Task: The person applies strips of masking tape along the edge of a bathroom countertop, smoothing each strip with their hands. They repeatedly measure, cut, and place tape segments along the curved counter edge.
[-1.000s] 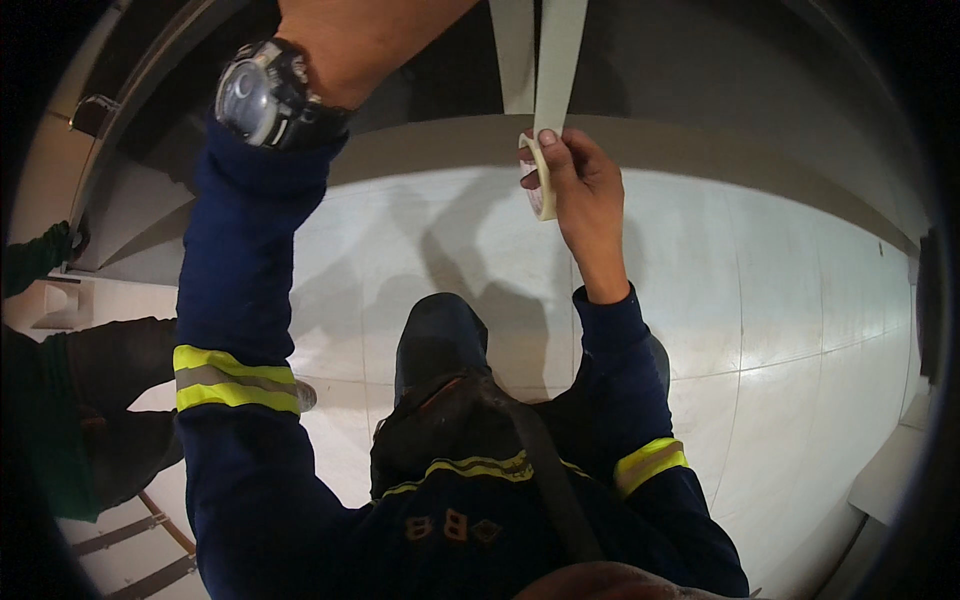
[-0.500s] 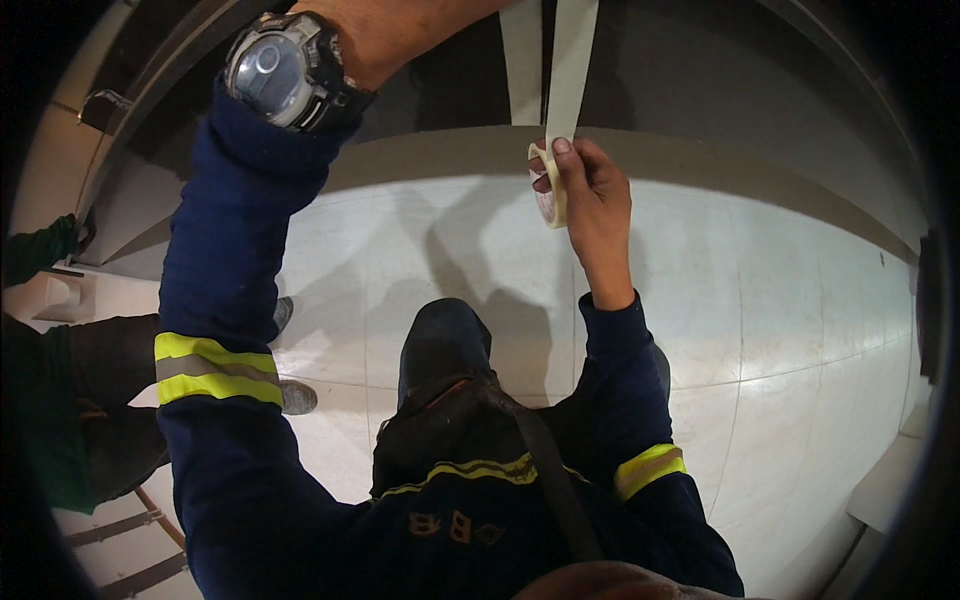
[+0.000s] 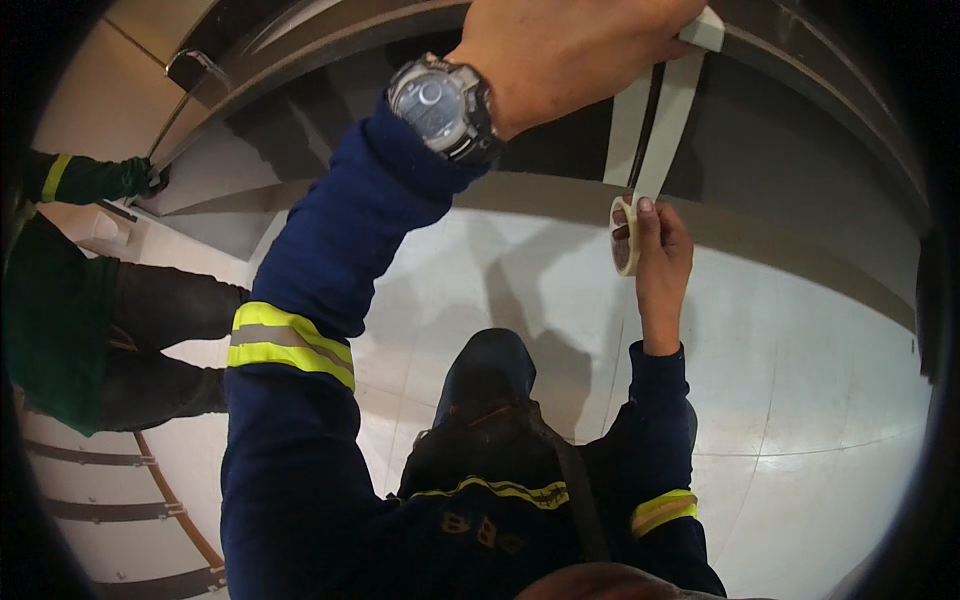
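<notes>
Pulling the tape strip (image 3: pixel 655 120) longer than a second ago, the left hand (image 3: pixel 570 50) now pinches its free end higher up on the dark beam (image 3: pixel 800 110), while the right hand (image 3: pixel 660 255) grips the tape roll (image 3: pixel 622 235) below; the strip looks ready for pressing down.

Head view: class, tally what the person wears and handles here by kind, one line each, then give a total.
Tape roll, in the right hand: 1
Pulled-out tape strip, its end held by the left hand: 1
Wristwatch, on the left wrist: 1
Yellow reflective sleeve bands: 2
Total: 5
</notes>
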The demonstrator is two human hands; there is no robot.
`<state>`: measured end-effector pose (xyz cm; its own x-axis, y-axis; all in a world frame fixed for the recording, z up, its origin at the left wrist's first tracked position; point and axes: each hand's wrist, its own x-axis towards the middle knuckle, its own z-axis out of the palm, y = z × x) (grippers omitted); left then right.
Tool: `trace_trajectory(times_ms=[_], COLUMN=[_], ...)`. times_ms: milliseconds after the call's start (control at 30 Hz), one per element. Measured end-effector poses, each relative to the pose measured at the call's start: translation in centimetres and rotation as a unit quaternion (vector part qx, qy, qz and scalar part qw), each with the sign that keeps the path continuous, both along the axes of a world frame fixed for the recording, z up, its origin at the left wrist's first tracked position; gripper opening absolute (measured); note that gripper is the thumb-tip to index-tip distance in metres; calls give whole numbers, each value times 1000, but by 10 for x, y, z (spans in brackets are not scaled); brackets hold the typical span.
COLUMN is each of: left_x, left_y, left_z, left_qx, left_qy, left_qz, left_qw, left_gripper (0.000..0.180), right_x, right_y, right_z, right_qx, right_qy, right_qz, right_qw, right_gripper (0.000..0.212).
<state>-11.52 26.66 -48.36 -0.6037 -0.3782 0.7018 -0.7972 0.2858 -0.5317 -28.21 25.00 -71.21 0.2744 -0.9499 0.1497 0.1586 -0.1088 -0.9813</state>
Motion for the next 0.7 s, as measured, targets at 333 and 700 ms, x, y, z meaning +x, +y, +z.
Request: trace_trajectory(times_ms=[333, 700], left_x=[-3, 0], left_y=[1, 6], left_z=[-1, 1], left_qx=[24, 19], left_qy=[28, 32], left_qz=[11, 0], left_qw=[999, 999], left_gripper=[34, 32], right_x=[1, 7], right_y=[-9, -7], right_z=[-9, -9], right_qx=[-22, -17], right_qy=[2, -3], right_qz=[-6, -5], right_qw=[1000, 1000], right_gripper=[40, 38])
